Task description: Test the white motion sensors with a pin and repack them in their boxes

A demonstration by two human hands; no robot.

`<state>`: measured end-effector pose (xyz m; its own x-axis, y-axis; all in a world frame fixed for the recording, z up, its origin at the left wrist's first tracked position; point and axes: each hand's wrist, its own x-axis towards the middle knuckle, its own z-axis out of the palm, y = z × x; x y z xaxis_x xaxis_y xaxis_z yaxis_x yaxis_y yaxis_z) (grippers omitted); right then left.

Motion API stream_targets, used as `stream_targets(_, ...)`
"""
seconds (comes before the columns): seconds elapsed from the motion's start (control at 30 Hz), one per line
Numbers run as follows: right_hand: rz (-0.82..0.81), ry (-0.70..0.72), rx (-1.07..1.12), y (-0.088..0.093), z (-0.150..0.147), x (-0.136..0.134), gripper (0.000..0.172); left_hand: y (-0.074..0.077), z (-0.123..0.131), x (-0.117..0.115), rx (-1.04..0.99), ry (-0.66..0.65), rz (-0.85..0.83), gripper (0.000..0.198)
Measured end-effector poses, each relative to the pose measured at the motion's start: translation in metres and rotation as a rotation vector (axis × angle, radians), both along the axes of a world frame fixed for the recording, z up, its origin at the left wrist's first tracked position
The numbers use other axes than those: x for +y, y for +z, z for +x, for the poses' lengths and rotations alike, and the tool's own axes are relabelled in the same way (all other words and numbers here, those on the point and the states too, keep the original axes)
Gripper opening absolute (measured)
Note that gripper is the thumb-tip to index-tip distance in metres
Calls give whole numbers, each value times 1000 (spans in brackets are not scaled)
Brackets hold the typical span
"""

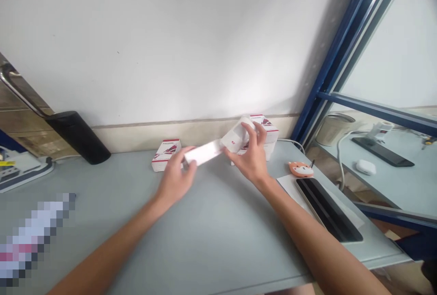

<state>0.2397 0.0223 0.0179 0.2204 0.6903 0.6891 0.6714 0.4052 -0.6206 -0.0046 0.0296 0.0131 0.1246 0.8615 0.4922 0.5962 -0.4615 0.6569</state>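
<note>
My left hand [175,174] grips one end of a long white inner tray [205,153] above the grey table [211,236]. At the tray's other end my right hand [251,154] holds a white box sleeve [235,138] with a small red mark, fingers wrapped over its top. The tray sticks partly out of the sleeve toward the left. Both hands hover above the back half of the table near the wall.
A small white-and-red box [166,154] lies by the wall at left, and two stacked ones [268,131] behind my right hand. A black lamp base [78,138], an orange animal-shaped gadget [300,168], a black tablet [327,208] on paper and a blue frame [327,67] are around.
</note>
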Motion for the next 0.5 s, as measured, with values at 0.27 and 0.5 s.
stream_targets(0.27, 118, 8, 140, 12, -5, -3, 81, 11, 4, 7, -912, -63, -429, 43)
stream_targets(0.5, 5, 89, 48, 12, -4, -6, 81, 2, 7, 5, -911, -23, -500, 48)
